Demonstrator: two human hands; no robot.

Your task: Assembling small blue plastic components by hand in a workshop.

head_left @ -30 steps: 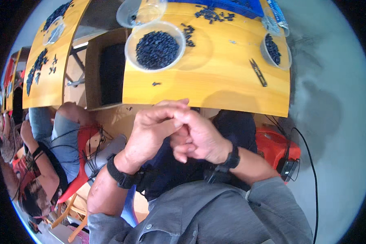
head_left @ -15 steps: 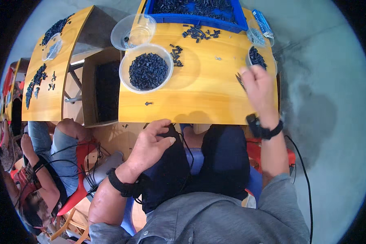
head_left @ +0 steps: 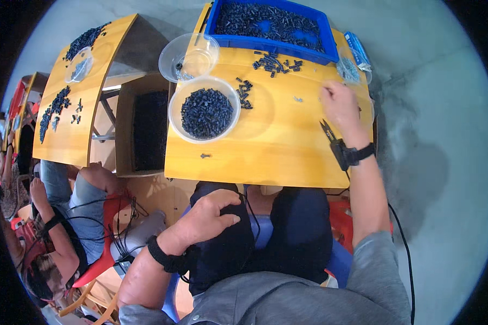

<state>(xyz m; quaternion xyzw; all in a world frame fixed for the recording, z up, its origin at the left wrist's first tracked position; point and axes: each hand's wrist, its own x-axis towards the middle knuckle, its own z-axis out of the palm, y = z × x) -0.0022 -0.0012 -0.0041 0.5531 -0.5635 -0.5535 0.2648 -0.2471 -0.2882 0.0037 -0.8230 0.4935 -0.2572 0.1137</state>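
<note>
My left hand point(head_left: 209, 216) rests palm down on my left thigh, below the edge of the yellow wooden table point(head_left: 276, 146), fingers spread and holding nothing. My right hand point(head_left: 339, 105) reaches across the right side of the table, next to a clear dish of small dark parts point(head_left: 350, 70); its fingers point away and what they touch is hidden. Small black cutters point(head_left: 327, 130) lie by that wrist. A clear bowl full of small black parts point(head_left: 205, 111) sits at the table's left.
A blue bin of black parts point(head_left: 265, 21) stands at the far edge, with loose parts point(head_left: 274, 62) before it and an almost empty clear bowl point(head_left: 188, 57) at the left. A cardboard box point(head_left: 141, 130) fills the gap to the neighbouring table point(head_left: 73, 124), where another person point(head_left: 65, 216) sits.
My hands were clasped together over my lap; they have parted. The right hand went up onto the table's right side, and the left hand dropped onto my thigh.
</note>
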